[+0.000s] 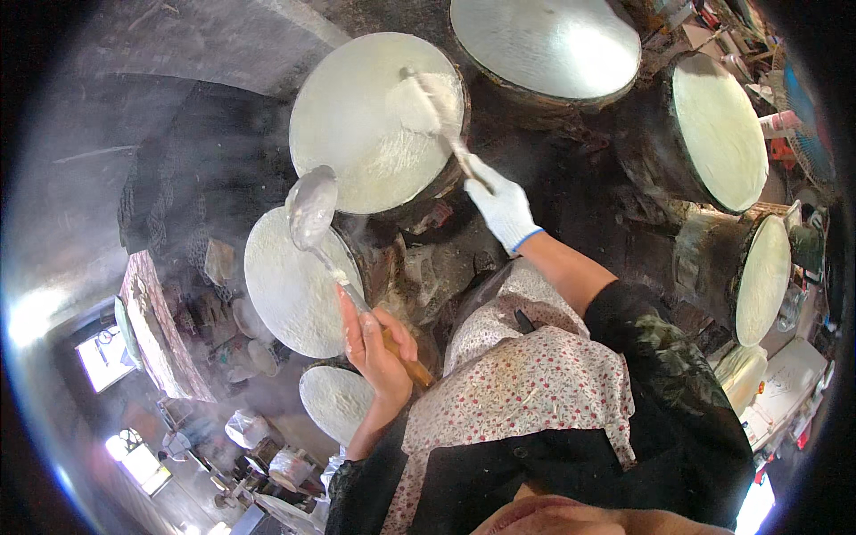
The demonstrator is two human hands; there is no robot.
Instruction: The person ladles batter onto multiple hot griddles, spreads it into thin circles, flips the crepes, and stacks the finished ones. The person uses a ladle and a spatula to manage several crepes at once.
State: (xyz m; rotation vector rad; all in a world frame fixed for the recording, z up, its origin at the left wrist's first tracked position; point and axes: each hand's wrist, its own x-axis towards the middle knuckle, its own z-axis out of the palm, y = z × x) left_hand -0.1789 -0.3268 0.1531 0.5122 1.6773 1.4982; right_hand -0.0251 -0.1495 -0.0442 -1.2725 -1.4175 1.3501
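Observation:
My right hand (502,201), in a white glove with a blue cuff edge, grips a long-handled tool (453,147). Motion blurs the tool's far end, so its exact kind is unclear; it reaches over a large round griddle (339,116) coated with pale, batter-like stuff. My bare left hand (382,352) is closed round the handle of a metal ladle (314,207). Its bowl hangs between that griddle and a smaller-looking coated round griddle (299,294) to the near left. Whether the bowl holds anything is hard to tell.
A shiny round surface (553,45) stands at the far side. Coated round griddles (718,125) (763,281) line the right, another (337,401) the near left. A fan (805,116) is at the right edge. Steam hangs on the left; a flowered apron (526,383) covers my front.

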